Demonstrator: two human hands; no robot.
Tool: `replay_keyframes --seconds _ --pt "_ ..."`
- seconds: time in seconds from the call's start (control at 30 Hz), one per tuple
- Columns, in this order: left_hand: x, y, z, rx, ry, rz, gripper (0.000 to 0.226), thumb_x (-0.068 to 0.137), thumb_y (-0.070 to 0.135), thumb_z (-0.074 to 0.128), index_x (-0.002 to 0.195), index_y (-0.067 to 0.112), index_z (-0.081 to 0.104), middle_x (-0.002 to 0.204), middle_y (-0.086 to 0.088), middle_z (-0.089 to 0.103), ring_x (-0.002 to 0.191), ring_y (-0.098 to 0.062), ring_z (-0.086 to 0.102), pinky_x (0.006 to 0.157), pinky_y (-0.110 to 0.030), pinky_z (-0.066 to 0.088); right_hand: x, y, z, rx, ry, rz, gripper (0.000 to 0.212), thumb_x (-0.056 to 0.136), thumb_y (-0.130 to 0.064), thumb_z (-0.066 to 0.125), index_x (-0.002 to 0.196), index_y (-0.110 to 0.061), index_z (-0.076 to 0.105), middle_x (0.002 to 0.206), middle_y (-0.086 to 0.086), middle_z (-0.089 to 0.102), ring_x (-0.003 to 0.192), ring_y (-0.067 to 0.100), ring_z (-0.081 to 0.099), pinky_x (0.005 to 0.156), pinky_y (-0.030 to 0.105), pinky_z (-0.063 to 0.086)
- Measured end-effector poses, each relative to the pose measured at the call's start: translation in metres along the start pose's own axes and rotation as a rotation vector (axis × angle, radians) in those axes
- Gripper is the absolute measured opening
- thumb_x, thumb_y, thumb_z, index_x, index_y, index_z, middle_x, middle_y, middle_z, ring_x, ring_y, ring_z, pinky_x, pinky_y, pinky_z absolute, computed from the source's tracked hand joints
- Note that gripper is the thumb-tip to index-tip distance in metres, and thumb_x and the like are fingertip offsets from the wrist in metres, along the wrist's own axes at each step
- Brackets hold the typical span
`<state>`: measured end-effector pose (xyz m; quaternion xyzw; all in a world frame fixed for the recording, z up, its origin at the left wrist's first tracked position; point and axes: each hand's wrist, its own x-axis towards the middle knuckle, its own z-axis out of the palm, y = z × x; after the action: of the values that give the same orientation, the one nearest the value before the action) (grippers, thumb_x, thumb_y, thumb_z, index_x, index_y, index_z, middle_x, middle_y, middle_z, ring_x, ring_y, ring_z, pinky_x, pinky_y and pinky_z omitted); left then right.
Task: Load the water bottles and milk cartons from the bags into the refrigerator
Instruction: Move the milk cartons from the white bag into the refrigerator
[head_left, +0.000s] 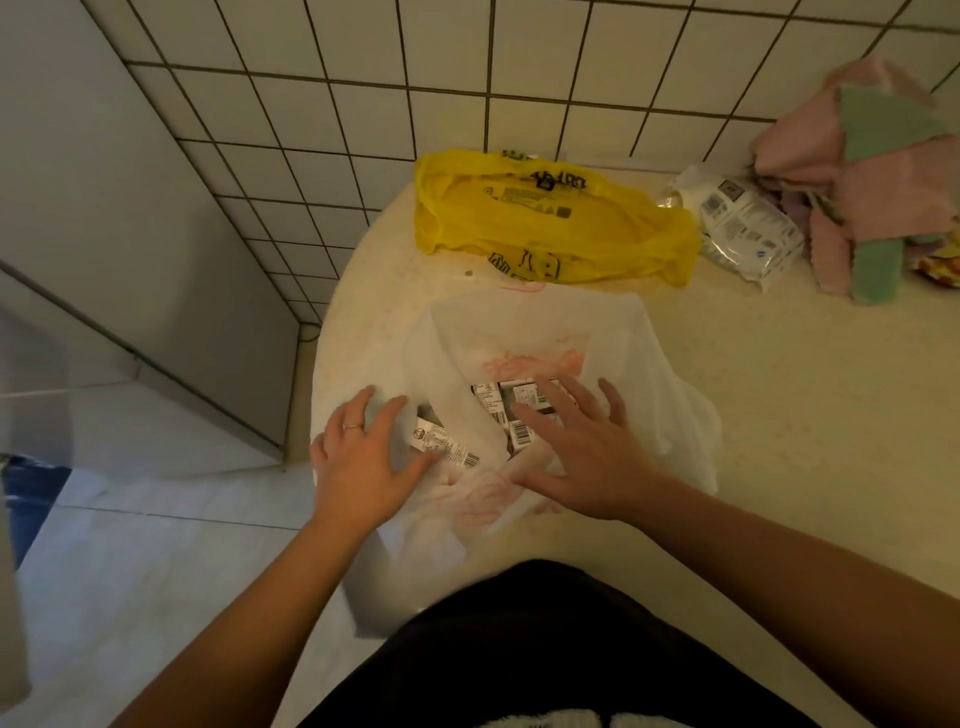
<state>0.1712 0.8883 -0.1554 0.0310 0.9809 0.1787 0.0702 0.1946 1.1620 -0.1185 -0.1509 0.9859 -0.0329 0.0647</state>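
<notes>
A: Several milk cartons (493, 400) lying flat in the mouth of the white bag (519, 327), dead centre on the counter (779, 395). A lone carton (447, 449) at 9 o'clock of that cluster, label and barcode up. Exact count not readable; film and hands in the way.

B: Hands?

A: Left hand (358, 462) flat, fingers spread, resting on the bag film against the lone carton; nothing gripped. Right hand (582, 457) likewise splayed over the cluster, blurred, contact uncertain, holding nothing.

B: Handling estimate?

A: Judged small, stiff, boxy; full, so some heft. Panels likely to dent under a hard squeeze. Best taken across the two broad faces, thumb opposite fingers, once the film is peeled clear. Bag itself thin, limp, slippery; a poor thing to lift by.

B: Surroundings?

A: Yellow bag (545, 228) at 12 o'clock of the white one, collapsed, contents hidden. Wipes packet (743, 228) at 2 o'clock, pink and green cloths (878, 171) beyond it. Tiled wall (363, 104) behind. Grey panel (130, 208) at 9 to 10 o'clock, possibly the refrigerator; not confirmed. No water bottles in sight.
</notes>
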Motion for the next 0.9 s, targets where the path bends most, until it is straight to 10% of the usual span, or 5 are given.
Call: replay_keyframes --seconds 0.17,0.4,0.7,0.9 --pt "-0.008 0.017 0.027 0.038 -0.318 -0.045 0.112 0.054 0.089 0.061 0.146 0.052 0.007 0.162 0.007 -0.019 0.148 -0.036 -0.017 0.112 -0.068 0.010 0.051 -0.027 0.000 -0.018 -0.069 0.052 0.068 0.090 -0.071 0.030 0.149 -0.038 0.023 0.163 0.005 0.008 0.150 0.029 0.006 0.112 0.067 0.001" --pt "-0.013 -0.002 0.050 -0.076 0.084 0.318 0.017 0.088 0.045 0.057 0.100 0.038 0.066 0.136 0.004 0.052 0.125 -0.028 0.044 0.095 -0.049 0.044 0.063 -0.024 0.008 0.031 -0.102 0.010 0.057 0.095 -0.059 0.039 0.145 -0.032 0.033 0.158 0.001 0.020 0.147 0.025 0.012 0.113 0.060 0.006" --pt "-0.004 0.011 0.032 -0.186 -0.046 0.404 0.048 0.088 0.067 0.048 0.116 0.033 0.067 0.120 0.012 0.060 0.106 -0.014 0.056 0.085 -0.036 0.048 0.065 -0.022 0.011 0.131 0.027 0.010 0.052 0.090 -0.052 0.047 0.136 -0.028 0.049 0.152 -0.002 0.037 0.143 0.023 0.027 0.114 0.055 0.012" --pt "0.012 0.076 0.034 -0.568 -0.256 -0.069 0.029 0.082 0.058 0.065 0.089 0.031 0.065 0.077 0.011 0.066 0.072 -0.004 0.061 0.067 -0.030 0.051 0.055 -0.016 0.012 0.100 0.019 0.105 0.057 0.090 -0.046 0.029 0.143 -0.029 0.041 0.148 -0.006 0.042 0.138 0.022 0.033 0.115 0.052 0.018"
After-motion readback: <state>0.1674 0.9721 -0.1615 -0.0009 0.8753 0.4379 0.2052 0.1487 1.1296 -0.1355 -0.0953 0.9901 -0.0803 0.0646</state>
